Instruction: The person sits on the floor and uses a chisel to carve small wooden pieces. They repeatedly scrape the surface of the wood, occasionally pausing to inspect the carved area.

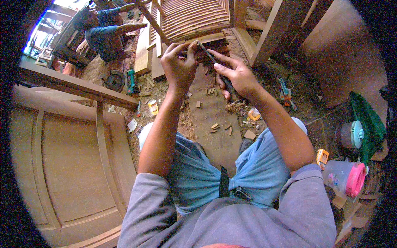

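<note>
My right hand (236, 76) is closed around a long, dark, narrow hand tool (210, 54), which slants up and left; a file or a chisel, I cannot tell which. Across from it, my left hand (180, 66) pinches with thumb and forefinger at the tool's far tip. Something small and pale seems to sit in that pinch, too small to make out. Both hands are raised over the ground beyond my knees. Below them, several small wood pieces (214, 126) lie scattered on a worn board (213, 151) between my legs.
A panelled wooden door (78, 161) lies at left. A slatted wooden frame (194, 18) stands ahead, beside upright timbers (275, 31). Near the green power tool (131, 82), another person (103, 37) works at far left. A pink-lidded tub (345, 177) stands at right.
</note>
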